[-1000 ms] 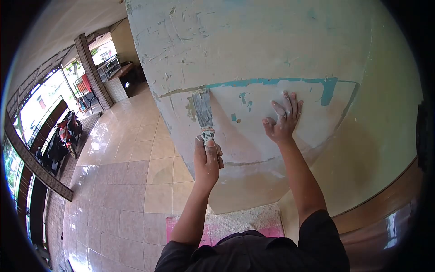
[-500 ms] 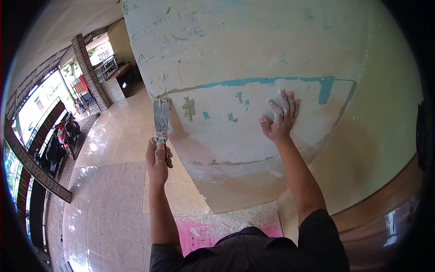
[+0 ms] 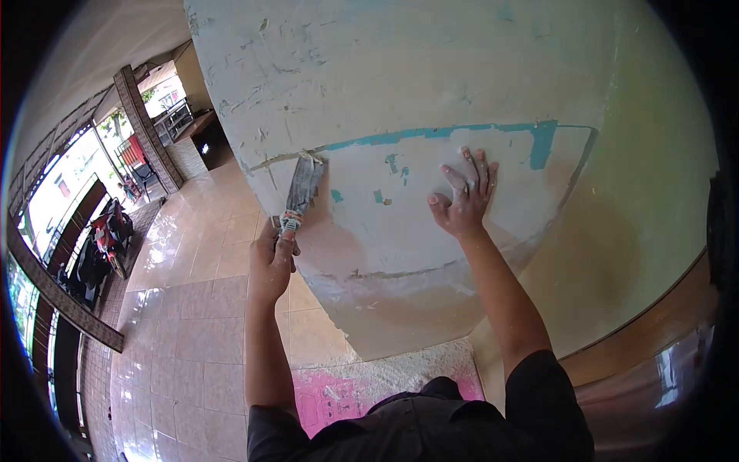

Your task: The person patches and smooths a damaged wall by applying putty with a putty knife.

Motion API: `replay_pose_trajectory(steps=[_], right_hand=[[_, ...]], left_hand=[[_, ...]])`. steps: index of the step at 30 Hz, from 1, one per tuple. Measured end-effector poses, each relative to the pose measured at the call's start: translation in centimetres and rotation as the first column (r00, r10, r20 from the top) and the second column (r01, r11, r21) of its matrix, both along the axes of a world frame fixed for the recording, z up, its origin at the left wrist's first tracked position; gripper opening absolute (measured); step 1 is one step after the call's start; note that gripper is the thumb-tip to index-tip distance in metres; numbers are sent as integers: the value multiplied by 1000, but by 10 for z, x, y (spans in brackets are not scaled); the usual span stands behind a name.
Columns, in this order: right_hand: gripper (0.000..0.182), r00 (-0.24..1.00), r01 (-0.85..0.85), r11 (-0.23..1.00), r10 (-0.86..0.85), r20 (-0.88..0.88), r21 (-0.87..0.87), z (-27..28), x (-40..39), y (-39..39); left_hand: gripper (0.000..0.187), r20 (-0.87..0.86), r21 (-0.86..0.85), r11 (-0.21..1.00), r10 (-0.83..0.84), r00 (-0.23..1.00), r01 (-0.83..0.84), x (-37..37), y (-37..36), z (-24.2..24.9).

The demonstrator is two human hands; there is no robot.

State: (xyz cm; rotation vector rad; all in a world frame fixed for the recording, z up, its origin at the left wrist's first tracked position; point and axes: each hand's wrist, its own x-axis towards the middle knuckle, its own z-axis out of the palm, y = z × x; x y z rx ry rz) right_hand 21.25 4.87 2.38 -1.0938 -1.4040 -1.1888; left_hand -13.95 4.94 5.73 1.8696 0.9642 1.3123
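My left hand [image 3: 275, 258] is closed round the handle of a putty knife [image 3: 305, 185]. The blade points up and lies against the left part of the wall [image 3: 385, 300], just under a greyish line where the old paint ends. Dust whitens the fingers of my right hand [image 3: 468, 196], which rests open on the pale scraped area with its fingers spread. A turquoise strip [image 3: 431, 135] runs above that hand and drops down at its right. Small turquoise patches [image 3: 392, 163] show between the two hands.
White scrapings cover part of a pink sheet [image 3: 331, 396] on the floor by the wall's foot. Glossy floor tiles [image 3: 200, 331] stretch out at the left, with a parked red motorcycle [image 3: 108, 235] beyond. A pillar [image 3: 146, 127] stands behind, and a greenish wall [image 3: 654, 192] adjoins at the right.
My left hand has brought the putty knife rightward from the wall's left edge onto its surface, and the blade now leans right. My right hand stays spread on the wall.
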Motion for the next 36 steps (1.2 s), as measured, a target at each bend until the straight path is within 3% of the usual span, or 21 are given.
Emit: replay_pose_trajectory(steps=[7,10,14,17,18,20,22,24,25,27,28,30,31,32,34,35,36], right_hand=[[45,1000,-17,999,17,9,-33,-8,7,-2],[50,998,16,992,-7,70,-126,-28,20,-8],[56,999,27,952,-12,51,-306,-72,38,-29],[61,998,18,791,-46,-30,-611,-93,45,-58],[61,998,28,793,-58,-30,-609,-97,46,-67],[60,987,-131,764,44,-152,-632,-101,49,-83],[61,992,-104,777,33,-124,-621,-98,50,-97],[63,898,-387,725,155,-413,-569,-91,46,-111],[63,899,-380,730,147,-413,-568,-82,45,-118],[66,561,-793,461,297,-772,-399,-66,40,-128],[66,563,-789,469,293,-773,-398,-63,38,-129],[67,553,-798,518,424,-718,-309,-60,34,-132],[62,554,-788,544,424,-716,-287,-59,36,-136],[62,554,-785,550,420,-719,-283,-57,39,-142],[53,463,-806,534,298,-835,-256,-54,46,-153],[53,460,-803,540,293,-838,-252,-59,54,-157],[47,451,-793,547,230,-863,-268,-66,63,-160]], left_hand=[[26,-70,15,999,-46,996,47,33,1,2],[28,-89,20,997,-70,994,72,55,-2,4],[27,-40,-37,986,-167,985,165,96,-11,4],[29,-48,-85,966,-249,967,245,127,-17,2],[30,-59,-113,958,-271,961,264,137,-20,3],[31,-42,-93,944,-321,946,316,159,-21,-4],[31,25,-129,935,-331,943,332,183,-28,-8],[32,-1,-138,926,-355,935,352,205,-39,-12],[30,19,-57,928,-366,930,367,217,-41,-20],[29,19,94,927,-367,930,364,241,-46,-37],[29,17,95,923,-376,926,373,256,-53,-40],[28,190,177,912,-401,896,370,278,-68,-46],[29,143,67,909,-416,898,411,279,-72,-41],[29,138,65,906,-423,895,418,278,-77,-33],[27,-208,-32,893,-445,871,448,277,-82,-20],[27,-213,-36,890,-452,866,455,279,-78,-20],[24,-384,101,862,-428,818,498,281,-71,-22]])
